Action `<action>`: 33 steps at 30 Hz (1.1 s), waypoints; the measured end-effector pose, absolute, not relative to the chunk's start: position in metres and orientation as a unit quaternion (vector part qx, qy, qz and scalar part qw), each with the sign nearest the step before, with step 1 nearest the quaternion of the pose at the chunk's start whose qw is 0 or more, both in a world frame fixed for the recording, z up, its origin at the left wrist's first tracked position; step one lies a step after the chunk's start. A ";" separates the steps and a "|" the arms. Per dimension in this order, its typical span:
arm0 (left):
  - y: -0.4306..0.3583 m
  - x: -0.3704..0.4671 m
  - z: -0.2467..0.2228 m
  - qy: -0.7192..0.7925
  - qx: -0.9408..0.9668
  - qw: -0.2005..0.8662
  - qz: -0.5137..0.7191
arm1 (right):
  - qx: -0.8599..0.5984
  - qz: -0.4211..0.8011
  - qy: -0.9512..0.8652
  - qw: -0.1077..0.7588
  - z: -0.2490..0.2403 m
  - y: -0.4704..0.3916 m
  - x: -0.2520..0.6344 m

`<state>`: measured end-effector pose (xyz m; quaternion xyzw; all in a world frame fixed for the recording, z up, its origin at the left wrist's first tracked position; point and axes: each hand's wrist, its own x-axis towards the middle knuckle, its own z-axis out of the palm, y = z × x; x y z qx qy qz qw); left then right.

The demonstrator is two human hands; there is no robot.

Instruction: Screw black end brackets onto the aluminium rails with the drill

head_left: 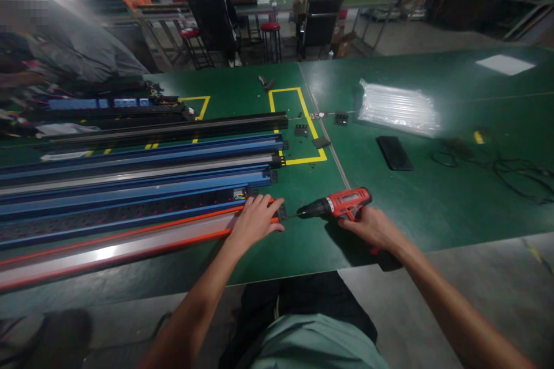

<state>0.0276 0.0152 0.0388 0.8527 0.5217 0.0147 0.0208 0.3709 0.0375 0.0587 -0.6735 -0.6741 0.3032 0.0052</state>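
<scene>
My left hand [256, 220] grips the right end of a long orange-edged rail [130, 240], thumb on the near side and fingers over the top. A small black end cap [282, 211] sits at that end. My right hand [375, 227] is wrapped round the handle of a red and black power drill [350, 202]. The drill points left, and its thin bit reaches the end cap or close to it; exact contact cannot be made out. Beyond the orange-edged rail, several blue rails [216, 183] lie side by side.
A black rail [173, 128] lies farther back. Small black caps [301, 130] rest near yellow tape. To the right are a plastic-wrapped bundle [399, 107], a black phone-like slab [394, 153] and cables [519, 170]. A person in grey stands at the left; two people sit behind.
</scene>
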 end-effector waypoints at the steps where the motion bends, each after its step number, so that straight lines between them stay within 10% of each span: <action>1: 0.015 0.027 0.039 0.521 0.853 0.019 0.015 | -0.675 0.300 -0.674 0.003 0.060 0.037 0.370; 33: 0.017 0.027 0.038 0.521 0.853 0.026 0.008 | -0.655 0.361 -0.663 -0.014 0.053 0.042 0.370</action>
